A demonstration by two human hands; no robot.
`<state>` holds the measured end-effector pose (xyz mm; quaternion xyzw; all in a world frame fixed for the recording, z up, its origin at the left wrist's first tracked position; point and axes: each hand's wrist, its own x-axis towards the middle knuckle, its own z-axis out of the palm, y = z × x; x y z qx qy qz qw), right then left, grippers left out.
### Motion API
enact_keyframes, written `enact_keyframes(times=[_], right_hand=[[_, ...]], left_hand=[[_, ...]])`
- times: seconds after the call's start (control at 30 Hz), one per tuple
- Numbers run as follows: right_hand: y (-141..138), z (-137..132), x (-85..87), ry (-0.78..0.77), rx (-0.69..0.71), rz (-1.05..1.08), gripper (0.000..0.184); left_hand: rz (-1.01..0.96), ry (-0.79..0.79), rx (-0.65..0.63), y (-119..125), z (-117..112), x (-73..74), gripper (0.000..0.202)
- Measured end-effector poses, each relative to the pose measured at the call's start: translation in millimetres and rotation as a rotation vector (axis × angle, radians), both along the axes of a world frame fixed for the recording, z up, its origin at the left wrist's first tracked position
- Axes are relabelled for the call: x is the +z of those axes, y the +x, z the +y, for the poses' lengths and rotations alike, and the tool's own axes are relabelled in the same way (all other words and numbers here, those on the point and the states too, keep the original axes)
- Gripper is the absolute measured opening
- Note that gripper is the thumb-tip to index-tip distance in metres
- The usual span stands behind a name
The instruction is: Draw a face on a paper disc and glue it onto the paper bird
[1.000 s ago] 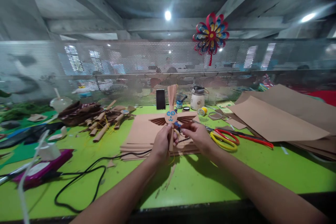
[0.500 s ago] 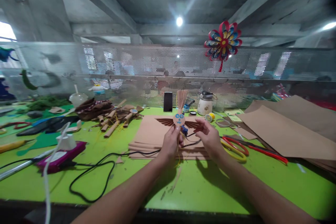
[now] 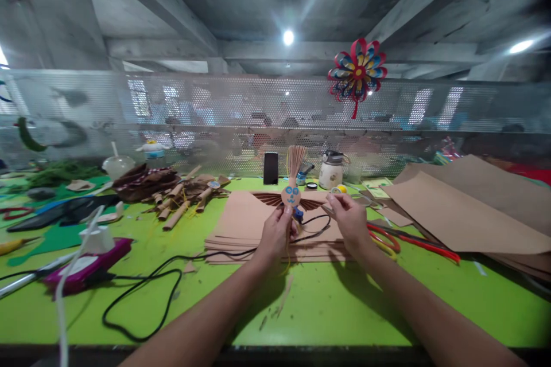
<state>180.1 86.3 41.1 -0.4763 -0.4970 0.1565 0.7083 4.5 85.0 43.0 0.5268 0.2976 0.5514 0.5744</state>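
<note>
Upright over the stacked brown paper, a paper doll [image 3: 291,196] has a round face drawn in blue, a fringed tuft on top and pleated brown wings spread to both sides. My left hand [image 3: 275,230] is closed, pinching it just below the face. My right hand [image 3: 348,219] is closed too, its thumb and fingers at the outer tip of the right-hand pleated wing [image 3: 313,204]. Yellow string hangs beneath my left hand. Behind the doll's lower part a small blue object [image 3: 298,215] shows in part; a black cable [image 3: 316,233] runs near it.
Brown paper sheets [image 3: 232,223] lie under my hands. Red-handled scissors [image 3: 426,246] and large paper sheets [image 3: 465,212] are at right. Rolled paper pieces [image 3: 176,215] and a purple power strip [image 3: 88,266] are at left. A phone [image 3: 271,168] and a jug [image 3: 331,174] stand behind.
My right hand has shifted slightly outward, from the pleats of the wing to its tip. My left hand keeps hold of the doll. The whole view has shifted a little.
</note>
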Motion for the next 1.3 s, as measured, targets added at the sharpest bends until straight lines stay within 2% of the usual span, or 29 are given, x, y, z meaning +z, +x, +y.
enact_keyframes(times=[0.13, 0.27, 0.37, 0.47, 0.57, 0.73, 0.8, 0.9, 1.03, 1.13, 1.3], right_hand=[[14, 2, 10.8, 0.036, -0.112, 0.066, 0.030], [14, 2, 12.2, -0.012, -0.069, 0.139, 0.038], [2, -3, 6.7, -0.067, -0.008, 0.165, 0.041], [-20, -13, 2.1, -0.124, 0.122, 0.116, 0.038], [-43, -24, 0.2, -0.200, 0.347, 0.027, 0.031], [-65, -34, -2.6, -0.351, 0.666, 0.029, 0.047], [-66, -33, -5.4, -0.393, 0.730, 0.060, 0.046], [-63, -29, -11.6, -0.394, 0.694, 0.050, 0.036], [-62, -25, -19.9, -0.370, 0.641, -0.030, 0.036], [-62, -27, -22.9, -0.337, 0.605, -0.131, 0.029], [-63, -32, -22.4, -0.240, 0.536, -0.327, 0.017]], left_hand=[[-0.029, -0.043, 0.033, 0, -2, 4.6, 0.039], [-0.096, -0.079, 0.010, -6, -3, 13.6, 0.034], [-0.151, -0.103, -0.005, -13, 2, 19.7, 0.035], [-0.193, -0.116, -0.008, -18, 8, 22.2, 0.040], [-0.219, -0.104, -0.022, -19, 10, 22.2, 0.040], [-0.235, -0.090, -0.036, -17, 7, 20.4, 0.027], [-0.223, -0.104, -0.046, -16, 5, 19.6, 0.024], [-0.220, -0.131, -0.053, -16, 4, 19.8, 0.021], [-0.254, -0.181, -0.056, -18, 4, 24.0, 0.014], [-0.280, -0.203, -0.060, -18, 5, 26.6, 0.013], [-0.287, -0.207, -0.060, -17, 14, 20.6, 0.014]])
